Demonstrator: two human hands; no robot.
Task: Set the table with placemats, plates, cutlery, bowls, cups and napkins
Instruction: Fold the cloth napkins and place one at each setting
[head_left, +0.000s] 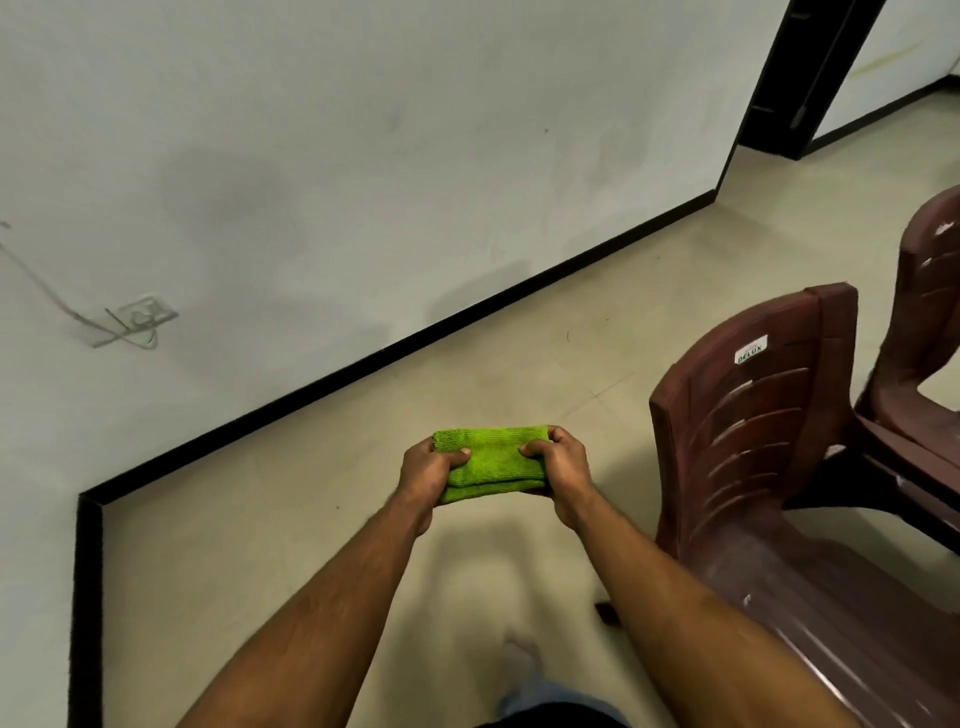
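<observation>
Cloth (491, 464), green and folded into a thick pad, is held in mid-air above the floor (322, 519), out in front of the body at arm's length. It is gripped at both short ends: the left hand (427, 470) is clamped on the left end, thumb on top and fingers curled under; the right hand (558, 467) is clamped on the right end the same way. It is taken to be the napkin for the setting, though that is a judgement from the task only. No table, placemat, plate or cutlery is seen in view, so the napkin step is judged not yet finished and progress on the rest cannot be told. Two dark red plastic chairs (769, 426) are stacked near on the right; a wall (311, 182) with a socket (143, 317) is on the left. Risks: the fold could be lost if one grip is released first, since the lower layer is seen hanging loose at the near edge; a chair could be clipped by the right elbow on a turn; the cloth could be dropped onto the floor and dirtied.
</observation>
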